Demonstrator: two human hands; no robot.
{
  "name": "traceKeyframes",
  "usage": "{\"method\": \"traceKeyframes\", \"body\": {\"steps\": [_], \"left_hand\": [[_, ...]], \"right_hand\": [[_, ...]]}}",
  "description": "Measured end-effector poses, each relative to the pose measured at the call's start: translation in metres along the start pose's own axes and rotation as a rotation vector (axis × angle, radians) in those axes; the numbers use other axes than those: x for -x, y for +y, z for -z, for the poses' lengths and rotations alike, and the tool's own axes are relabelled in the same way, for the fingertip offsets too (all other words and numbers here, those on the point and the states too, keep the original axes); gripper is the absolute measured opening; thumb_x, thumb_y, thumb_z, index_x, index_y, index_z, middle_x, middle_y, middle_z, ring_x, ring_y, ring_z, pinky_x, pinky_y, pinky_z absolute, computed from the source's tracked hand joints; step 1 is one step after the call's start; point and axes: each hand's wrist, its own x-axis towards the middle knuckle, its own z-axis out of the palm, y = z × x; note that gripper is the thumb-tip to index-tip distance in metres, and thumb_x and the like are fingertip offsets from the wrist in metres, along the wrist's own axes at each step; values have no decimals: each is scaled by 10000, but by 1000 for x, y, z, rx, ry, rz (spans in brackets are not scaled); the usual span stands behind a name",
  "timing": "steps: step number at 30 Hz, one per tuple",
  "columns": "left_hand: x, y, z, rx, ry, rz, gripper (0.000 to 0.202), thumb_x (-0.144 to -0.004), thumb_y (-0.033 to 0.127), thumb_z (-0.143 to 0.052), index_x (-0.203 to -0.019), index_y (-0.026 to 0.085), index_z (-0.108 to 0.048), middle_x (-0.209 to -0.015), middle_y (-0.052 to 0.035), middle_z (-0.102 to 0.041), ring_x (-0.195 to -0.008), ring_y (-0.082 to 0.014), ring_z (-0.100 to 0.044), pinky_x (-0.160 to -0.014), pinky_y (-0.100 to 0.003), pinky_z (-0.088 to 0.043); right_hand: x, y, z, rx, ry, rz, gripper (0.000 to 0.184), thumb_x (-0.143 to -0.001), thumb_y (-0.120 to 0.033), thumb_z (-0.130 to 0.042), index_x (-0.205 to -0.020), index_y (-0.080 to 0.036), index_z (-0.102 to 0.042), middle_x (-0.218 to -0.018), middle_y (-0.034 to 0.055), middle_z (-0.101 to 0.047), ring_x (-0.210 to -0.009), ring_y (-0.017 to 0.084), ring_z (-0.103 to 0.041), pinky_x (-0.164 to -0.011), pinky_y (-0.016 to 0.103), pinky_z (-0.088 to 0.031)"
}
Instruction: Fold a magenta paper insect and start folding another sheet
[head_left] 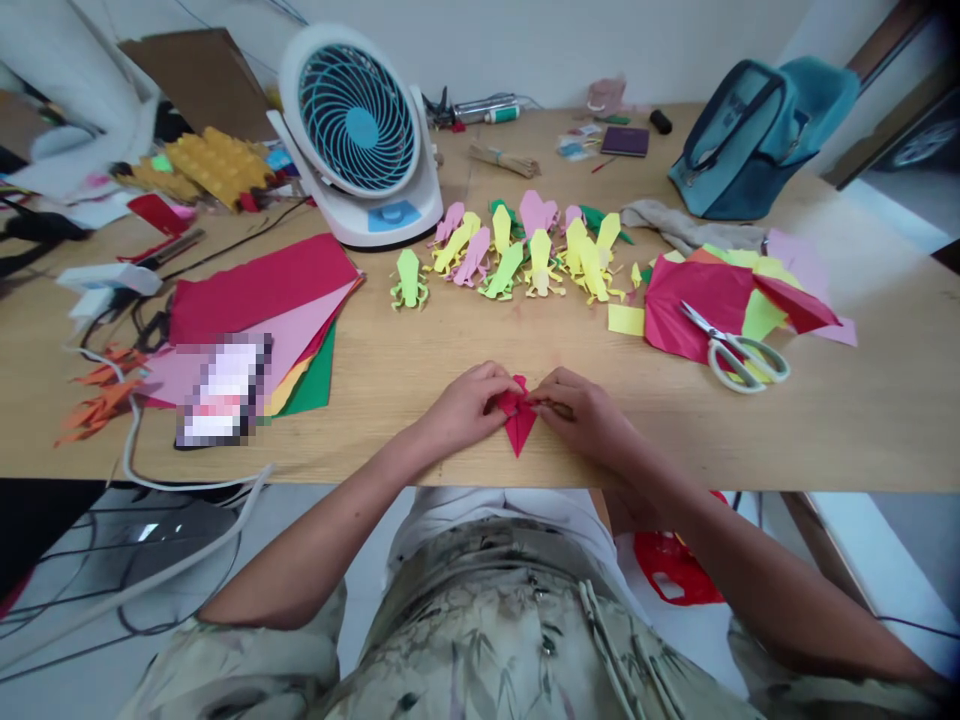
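A small piece of folded red paper [519, 432] lies at the front of the wooden table, its pointed end toward me. My left hand [471, 402] pinches its left side, fingers closed on the paper. From the right, my right hand [576, 410] grips the other side; a thin brownish thing shows at its fingers, too small to name. Parts of the paper are hidden under my fingertips. Beyond my hands stand several folded paper figures with curled legs, among them a green one [409, 280] and a yellow one [540, 262].
Scissors [739, 350] lie on crumpled red paper [686, 305] at right. To the left, a phone [225, 390] rests on coloured paper sheets [262, 285]. A white fan [409, 190] stands behind, a blue bag [750, 145] back right. A white cable [131, 440] hangs over the front edge.
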Motion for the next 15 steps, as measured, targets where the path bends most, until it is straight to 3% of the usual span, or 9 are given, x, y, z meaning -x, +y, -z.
{"method": "traceKeyframes", "body": {"steps": [7, 15], "left_hand": [[-6, 0, -11, -103, 48, 45, 82, -861, 169, -581, -793, 191, -621, -876, -50, -599, -872, -198, -556, -760, -309, -424], [-6, 4, -17, -243, 57, 66, 61, -837, 157, -556, -810, 194, -596, -917, -68, -619, -883, -220, -559, -773, -350, -422]], "right_hand": [[-3, 0, 0, 1, 21, -69, 121, -902, -177, -575, -869, -214, -685, -858, 51, -650, -786, 179, -616, -709, 304, -468], [-5, 0, -3, 26, 65, -136, 92, -867, -192, -587, -829, -220, -666, -739, 10, -617, -668, 160, -561, -630, 286, -421]]}}
